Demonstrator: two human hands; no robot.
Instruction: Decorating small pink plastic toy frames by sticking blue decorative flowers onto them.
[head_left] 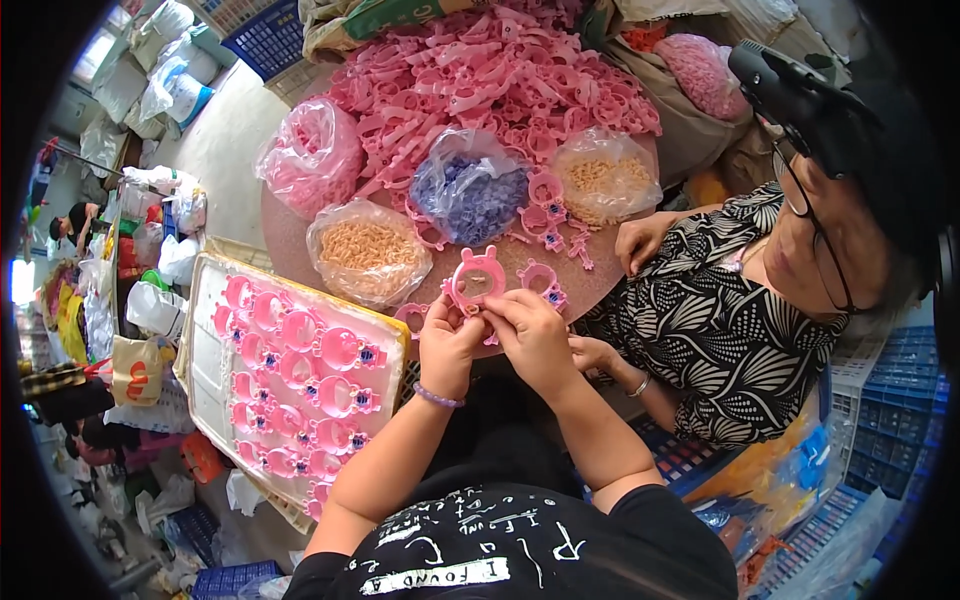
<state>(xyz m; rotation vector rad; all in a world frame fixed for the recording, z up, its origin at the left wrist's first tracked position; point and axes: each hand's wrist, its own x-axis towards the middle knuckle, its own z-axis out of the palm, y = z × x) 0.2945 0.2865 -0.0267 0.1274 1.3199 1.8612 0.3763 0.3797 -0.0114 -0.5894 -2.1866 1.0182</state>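
Fingers of the left hand (449,343) and right hand (532,335) pinched the lower edge of a pink plastic eared ring frame (479,261) at centre; uneven pressure could have twisted it loose. Toward ten o'clock, a clear plastic bag of tan pieces (410,278) risked spilling if knocked; toward eight, a white rectangular yellow-edged tray (215,382) lay within a stray elbow's reach.

My left hand (450,345) and right hand (532,338) hold a ring piece (478,258) by the table's (289,238) near edge; bags (465,190) behind it, then the heap (480,90) toward the far edge. Left of me, a tray (213,385) of pieces (338,347); right, a co-worker (730,310).
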